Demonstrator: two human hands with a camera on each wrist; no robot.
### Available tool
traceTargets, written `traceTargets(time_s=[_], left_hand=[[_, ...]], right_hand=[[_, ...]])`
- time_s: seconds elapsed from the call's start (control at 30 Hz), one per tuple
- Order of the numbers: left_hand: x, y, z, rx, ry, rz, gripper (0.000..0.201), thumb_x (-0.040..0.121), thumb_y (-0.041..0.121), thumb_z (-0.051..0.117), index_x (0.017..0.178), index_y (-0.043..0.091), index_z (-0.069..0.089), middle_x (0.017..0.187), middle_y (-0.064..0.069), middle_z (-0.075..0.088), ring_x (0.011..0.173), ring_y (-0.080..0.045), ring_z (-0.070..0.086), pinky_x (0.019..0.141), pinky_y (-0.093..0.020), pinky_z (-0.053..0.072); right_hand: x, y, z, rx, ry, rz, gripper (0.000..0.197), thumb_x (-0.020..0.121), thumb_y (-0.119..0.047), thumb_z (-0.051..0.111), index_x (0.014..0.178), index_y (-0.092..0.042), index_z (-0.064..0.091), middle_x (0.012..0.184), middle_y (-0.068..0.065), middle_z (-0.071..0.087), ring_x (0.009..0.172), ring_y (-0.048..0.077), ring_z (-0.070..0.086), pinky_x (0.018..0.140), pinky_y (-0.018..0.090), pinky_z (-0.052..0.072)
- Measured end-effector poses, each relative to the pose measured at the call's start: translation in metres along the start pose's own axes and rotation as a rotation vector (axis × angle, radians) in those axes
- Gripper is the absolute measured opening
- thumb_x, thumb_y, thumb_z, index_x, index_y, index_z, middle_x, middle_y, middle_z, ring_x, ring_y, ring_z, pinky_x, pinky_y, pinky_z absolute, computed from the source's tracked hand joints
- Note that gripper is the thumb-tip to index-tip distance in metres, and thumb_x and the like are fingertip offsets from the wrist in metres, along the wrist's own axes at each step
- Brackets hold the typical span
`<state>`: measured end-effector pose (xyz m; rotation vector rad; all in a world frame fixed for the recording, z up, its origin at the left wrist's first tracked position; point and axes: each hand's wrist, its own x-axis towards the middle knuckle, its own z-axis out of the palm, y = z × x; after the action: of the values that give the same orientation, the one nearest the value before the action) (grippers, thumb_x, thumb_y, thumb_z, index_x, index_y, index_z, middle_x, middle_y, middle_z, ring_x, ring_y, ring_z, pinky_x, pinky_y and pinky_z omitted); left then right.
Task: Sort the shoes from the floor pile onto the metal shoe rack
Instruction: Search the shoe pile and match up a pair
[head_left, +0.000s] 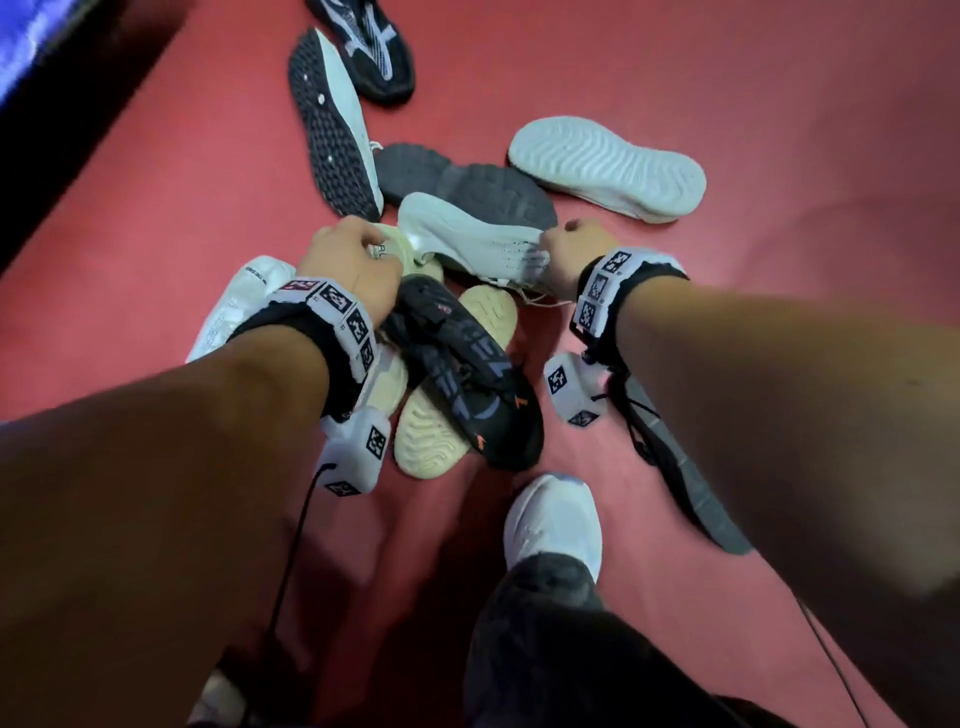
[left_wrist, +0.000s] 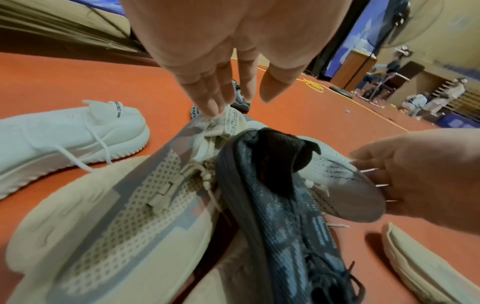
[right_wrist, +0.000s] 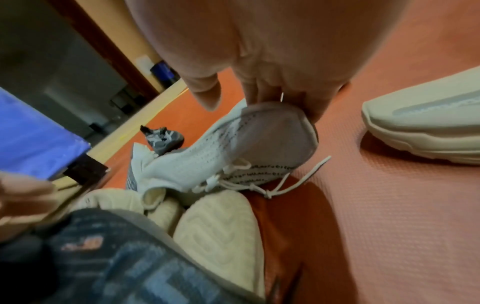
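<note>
A pile of shoes lies on the red floor. My right hand (head_left: 566, 244) pinches the toe of a white knit shoe (head_left: 467, 239), whose toe is raised off the floor in the right wrist view (right_wrist: 207, 156). My left hand (left_wrist: 239, 100) reaches down onto a beige mesh shoe (left_wrist: 145, 195). Its fingertips (left_wrist: 214, 109) touch that shoe's tongue (left_wrist: 230, 123), with the thumb held apart. A black and blue shoe (head_left: 462, 364) leans across the beige one between my two hands. The metal shoe rack is out of view.
A white sneaker (head_left: 244, 296) lies left of my left wrist. Beyond the pile are an upturned white sole (head_left: 608, 171), a grey sole (head_left: 467, 182), a black-soled white shoe (head_left: 332, 130) and a black knit shoe (head_left: 363, 47). A dark shoe (head_left: 675, 457) lies under my right forearm. My own foot (head_left: 556, 519) stands close.
</note>
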<state>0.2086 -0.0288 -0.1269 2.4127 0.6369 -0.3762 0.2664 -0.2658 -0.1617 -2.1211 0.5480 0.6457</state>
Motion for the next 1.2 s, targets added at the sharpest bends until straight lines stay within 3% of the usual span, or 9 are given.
traceTargets(time_s=[0.13, 0.3, 0.63, 0.73, 0.83, 0.9, 1.03, 1.1, 1.2], left_hand=[[0.008, -0.008, 0.006, -0.001, -0.079, 0.04, 0.036, 0.085, 0.032, 0.056, 0.121, 0.037, 0.061, 0.117, 0.006, 0.066, 0.1, -0.02, 0.064, 0.091, -0.031, 0.049], [0.006, -0.016, 0.018, 0.031, -0.144, 0.096, 0.043, 0.093, 0.031, 0.058, 0.135, 0.029, 0.057, 0.131, 0.0, 0.061, 0.105, -0.018, 0.056, 0.091, -0.023, 0.038], [0.006, -0.005, 0.04, 0.275, -0.252, 0.185, 0.075, 0.079, 0.069, 0.045, 0.146, 0.035, 0.046, 0.153, -0.004, 0.038, 0.137, -0.032, 0.042, 0.115, -0.045, 0.034], [0.005, -0.014, 0.042, 0.32, -0.268, 0.196, 0.075, 0.083, 0.067, 0.044, 0.15, 0.033, 0.042, 0.158, 0.0, 0.037, 0.146, -0.032, 0.029, 0.121, -0.046, 0.023], [0.003, -0.024, 0.043, 0.374, -0.306, 0.184, 0.077, 0.086, 0.071, 0.039, 0.154, 0.034, 0.034, 0.163, 0.003, 0.03, 0.148, -0.038, 0.018, 0.122, -0.049, 0.015], [0.008, -0.027, 0.046, 0.397, -0.311, 0.176, 0.084, 0.081, 0.077, 0.032, 0.154, 0.036, 0.034, 0.164, 0.004, 0.029, 0.148, -0.04, 0.018, 0.122, -0.051, 0.013], [0.014, -0.028, 0.054, 0.406, -0.311, 0.156, 0.091, 0.072, 0.083, 0.022, 0.152, 0.043, 0.033, 0.166, 0.005, 0.025, 0.152, -0.039, 0.015, 0.123, -0.054, 0.007], [0.017, -0.034, 0.054, 0.369, -0.324, 0.139, 0.086, 0.078, 0.084, 0.016, 0.153, 0.046, 0.029, 0.168, 0.006, 0.017, 0.155, -0.036, 0.007, 0.124, -0.053, -0.001], [0.02, -0.039, 0.051, 0.276, -0.372, 0.136, 0.075, 0.09, 0.075, 0.005, 0.156, 0.044, 0.024, 0.169, 0.006, 0.011, 0.157, -0.02, -0.002, 0.125, -0.048, -0.01]], right_hand=[[-0.004, 0.011, 0.02, -0.194, -0.104, -0.026, 0.059, 0.089, -0.027, 0.073, 0.142, -0.013, 0.053, 0.131, 0.004, 0.063, 0.116, 0.023, 0.063, 0.101, 0.035, 0.051], [-0.007, 0.037, 0.013, 0.1, 0.065, -0.034, 0.013, 0.078, -0.034, 0.065, 0.086, -0.027, 0.072, 0.091, 0.002, 0.077, 0.093, 0.029, 0.074, 0.09, 0.049, 0.06], [-0.005, 0.049, -0.027, 0.4, 0.189, 0.086, 0.028, 0.075, -0.014, 0.081, 0.049, -0.022, 0.072, 0.066, 0.002, 0.074, 0.074, 0.026, 0.071, 0.082, 0.05, 0.063], [-0.007, 0.054, -0.045, 0.427, 0.24, 0.094, 0.013, 0.076, -0.013, 0.084, 0.065, -0.017, 0.078, 0.066, -0.004, 0.073, 0.08, 0.024, 0.07, 0.076, 0.033, 0.059], [-0.01, 0.072, -0.075, 0.083, 0.226, 0.163, 0.034, 0.091, -0.024, 0.073, 0.124, -0.014, 0.072, 0.118, 0.007, 0.07, 0.119, 0.029, 0.064, 0.084, 0.022, 0.049], [-0.009, 0.086, -0.085, -0.085, 0.173, 0.274, 0.043, 0.098, -0.028, 0.063, 0.139, -0.013, 0.061, 0.139, 0.01, 0.061, 0.128, 0.029, 0.058, 0.067, 0.015, 0.046], [-0.013, 0.071, -0.058, -0.379, 0.393, 0.226, 0.04, 0.093, -0.026, 0.056, 0.133, -0.018, 0.059, 0.132, 0.013, 0.063, 0.123, 0.036, 0.058, 0.1, 0.042, 0.049], [-0.016, 0.046, -0.034, -0.391, 0.456, -0.058, 0.035, 0.088, -0.024, 0.051, 0.12, -0.018, 0.063, 0.123, 0.014, 0.064, 0.116, 0.038, 0.058, 0.099, 0.043, 0.047], [-0.019, 0.009, 0.006, -0.256, 0.257, -0.282, 0.021, 0.089, -0.015, 0.051, 0.104, -0.017, 0.066, 0.11, 0.007, 0.066, 0.102, 0.027, 0.061, 0.091, 0.034, 0.048]])
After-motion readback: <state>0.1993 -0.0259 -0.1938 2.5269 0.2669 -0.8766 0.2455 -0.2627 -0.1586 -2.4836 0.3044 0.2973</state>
